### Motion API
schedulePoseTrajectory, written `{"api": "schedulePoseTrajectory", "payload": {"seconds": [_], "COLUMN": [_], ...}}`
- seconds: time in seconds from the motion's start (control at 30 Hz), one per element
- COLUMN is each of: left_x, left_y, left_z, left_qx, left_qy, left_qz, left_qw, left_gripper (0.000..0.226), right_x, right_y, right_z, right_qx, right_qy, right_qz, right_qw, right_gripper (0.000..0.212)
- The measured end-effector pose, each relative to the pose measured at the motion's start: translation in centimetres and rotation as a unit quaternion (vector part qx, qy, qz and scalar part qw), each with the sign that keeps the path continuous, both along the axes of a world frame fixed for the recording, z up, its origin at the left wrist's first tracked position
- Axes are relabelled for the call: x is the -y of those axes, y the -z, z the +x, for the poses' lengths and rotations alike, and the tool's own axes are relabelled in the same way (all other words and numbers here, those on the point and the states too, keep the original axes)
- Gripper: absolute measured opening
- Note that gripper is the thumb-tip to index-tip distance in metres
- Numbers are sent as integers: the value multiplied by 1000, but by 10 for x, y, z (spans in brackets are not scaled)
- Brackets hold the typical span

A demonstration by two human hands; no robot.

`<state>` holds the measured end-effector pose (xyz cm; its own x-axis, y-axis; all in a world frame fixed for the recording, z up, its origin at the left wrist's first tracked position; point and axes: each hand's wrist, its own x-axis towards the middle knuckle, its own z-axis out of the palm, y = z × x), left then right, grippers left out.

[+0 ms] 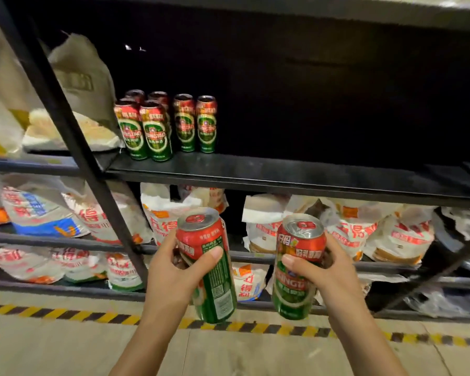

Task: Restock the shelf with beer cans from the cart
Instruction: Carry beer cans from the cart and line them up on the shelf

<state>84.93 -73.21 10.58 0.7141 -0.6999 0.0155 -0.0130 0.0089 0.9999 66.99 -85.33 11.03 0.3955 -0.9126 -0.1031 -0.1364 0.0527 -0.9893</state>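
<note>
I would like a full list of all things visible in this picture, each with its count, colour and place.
Cans on shelf: at least six, red and green, upright, left part of the middle shelf.
Held cans: two, red and green; left can, right can, below the shelf edge.
Shelf: one, black, mostly bare to the right.
Bags: many, white with red print, lower shelves.
Sacks: some, pale, left of the cans.
Floor stripe: one, yellow-black.
Left hand: holds the left can.
Right hand: holds the right can.

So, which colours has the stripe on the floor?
The floor stripe is yellow and black, seen in the head view.
</note>
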Motion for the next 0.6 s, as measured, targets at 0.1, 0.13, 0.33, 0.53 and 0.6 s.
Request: {"api": "schedulePoseTrajectory", "payload": {"seconds": [0.1, 0.13, 0.33, 0.53, 0.6], "left_x": [27, 34, 58, 93, 107], "left_y": [-3, -2, 1, -1, -4], "left_z": [28, 36, 90, 154, 175], "left_qx": [4, 4, -1, 30, 41], "left_qy": [-22, -31, -88, -99, -87], "left_qz": [-3, -4, 18, 19, 18], "left_qw": [1000, 1000, 996, 994, 995], "left_gripper": [56, 57, 47, 49, 45], "right_x": [36, 46, 88, 119, 128], "right_y": [-5, -5, -3, -2, -4], "right_z": [37, 48, 109, 170, 189], "right_qx": [-4, -3, 0, 11, 18], "right_qy": [-33, -44, -88, -92, -82], "right_qz": [-14, -18, -19, -39, -45], "right_qw": [999, 999, 996, 995, 995], "right_gripper": [49, 49, 51, 56, 60]}}
